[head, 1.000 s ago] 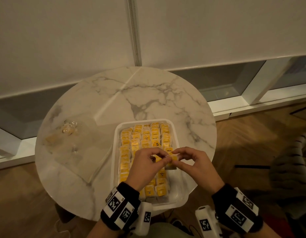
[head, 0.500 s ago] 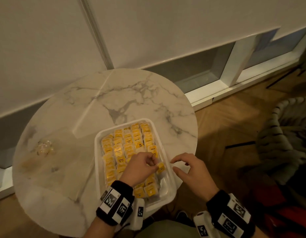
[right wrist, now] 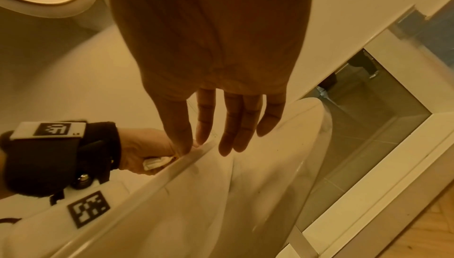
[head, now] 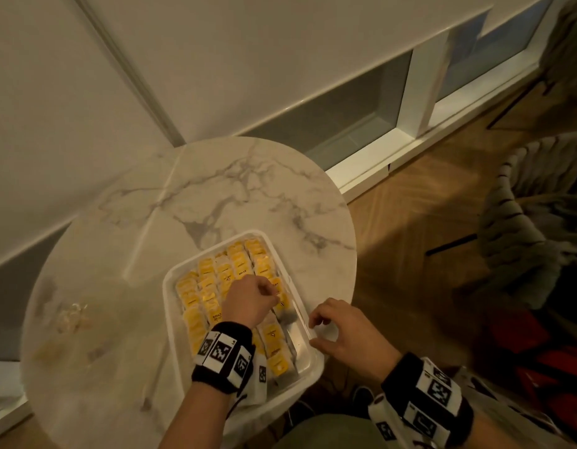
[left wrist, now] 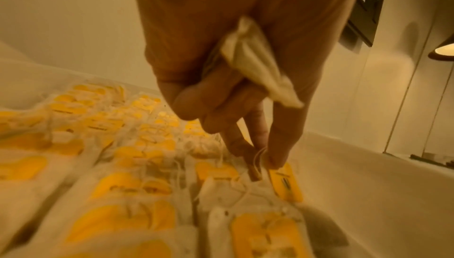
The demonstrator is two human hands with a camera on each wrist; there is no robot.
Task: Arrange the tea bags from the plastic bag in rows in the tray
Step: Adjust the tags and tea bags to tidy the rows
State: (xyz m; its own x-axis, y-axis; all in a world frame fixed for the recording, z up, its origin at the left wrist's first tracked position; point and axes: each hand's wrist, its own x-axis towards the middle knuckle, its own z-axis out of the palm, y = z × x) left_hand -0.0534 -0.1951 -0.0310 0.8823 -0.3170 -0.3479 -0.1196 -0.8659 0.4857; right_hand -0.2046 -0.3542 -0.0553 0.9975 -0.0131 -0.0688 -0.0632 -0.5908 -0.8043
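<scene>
In tray (head: 305, 367): tea bags (head: 203, 286) in rows; left hand (head: 248, 303) pinching tea bag (left wrist: 255, 66); right hand (head: 348, 335) relaxed

Left hand (head: 248, 303): positioned over the right-hand part of the white rectangular plastic tray (head: 170, 286), knuckles up, fingers curled downward. Thumb and fingertips (left wrist: 275, 157) pinch the string of a white paper tea bag with yellow tag (left wrist: 255, 68); the sachet itself is bunched against the palm. A black wristband with white coded marker blocks encircles the left wrist (head: 225, 354)

Right hand (head: 348, 335): positioned at the tray's right rim, palm down, fingers (right wrist: 230, 126) relaxed and slightly bent, holding nothing. Fingertips hang just above the rim; contact cannot be confirmed. The right wrist (head: 426, 396) carries an identical band
</scene>
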